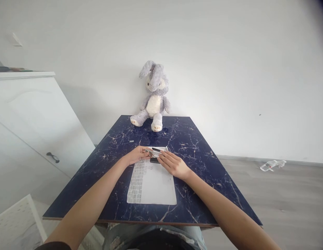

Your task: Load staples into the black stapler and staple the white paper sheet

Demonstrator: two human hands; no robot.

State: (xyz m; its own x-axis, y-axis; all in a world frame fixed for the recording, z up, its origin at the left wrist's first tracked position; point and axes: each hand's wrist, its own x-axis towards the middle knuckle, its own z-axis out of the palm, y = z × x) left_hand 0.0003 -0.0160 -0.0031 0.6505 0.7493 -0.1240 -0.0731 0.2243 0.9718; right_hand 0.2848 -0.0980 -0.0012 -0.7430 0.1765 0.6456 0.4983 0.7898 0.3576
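Over the top part of a white paper sheet [158, 187], both hands meet at a slim silvery object [154, 152] whose kind I cannot make out. My left hand [136, 155] pinches its left end between thumb and fingers. Its right end is in my right hand [175, 164], whose fingers lie closed over it and partly hide it. Just behind and beneath it, dark parts show; whether they belong to it or lie on the paper is unclear. A grey block-like pattern runs down the sheet's left side.
The sheet lies on a dark blue marbled table [203, 205]. A grey plush rabbit [154, 104] sits at the back against the wall. Left of the sheet lies a small pale piece [131, 141]. A white cabinet [25, 114] stands left; a clear plastic item [272, 165] is on the floor.
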